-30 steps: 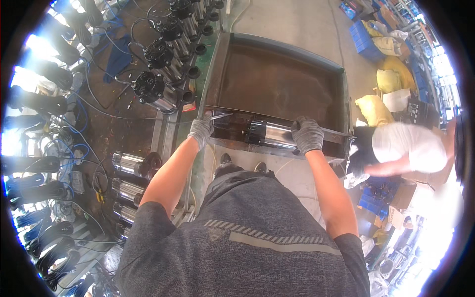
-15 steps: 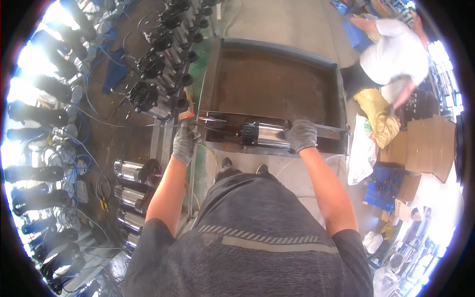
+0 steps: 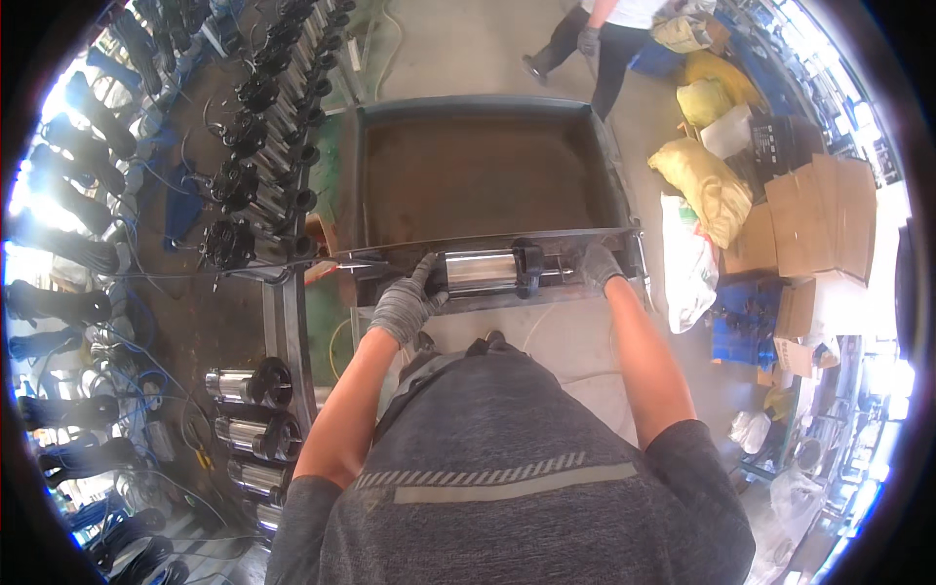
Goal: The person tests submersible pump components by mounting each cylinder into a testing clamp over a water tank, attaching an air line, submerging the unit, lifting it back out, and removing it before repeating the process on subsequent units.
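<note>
A silver cylindrical motor (image 3: 480, 270) with black ends lies on its side in a narrow trough along the near edge of a metal tank (image 3: 478, 101). Its thin shaft (image 3: 558, 272) points right. My left hand (image 3: 406, 306), in a grey glove, is closed round the motor's black left end. Just beyond the shaft tip is my right hand (image 3: 602, 265), also gloved, reaching over the trough; its fingertips are partly hidden and blurred. From the motor's left side a dark cable (image 3: 292, 268) stretches away to the left.
Similar motors (image 3: 255, 180) stand in a row at the left, and several more (image 3: 255, 431) lie below. To the right are a white sack (image 3: 688, 263), yellow sacks (image 3: 707, 190) and cardboard boxes (image 3: 821, 214). Another person (image 3: 595, 44) walks beyond the tank.
My left hand has moved from beside the cable onto the motor's left end. My right hand has left the motor's body and shifted right, past the shaft. The other person has moved farther off.
</note>
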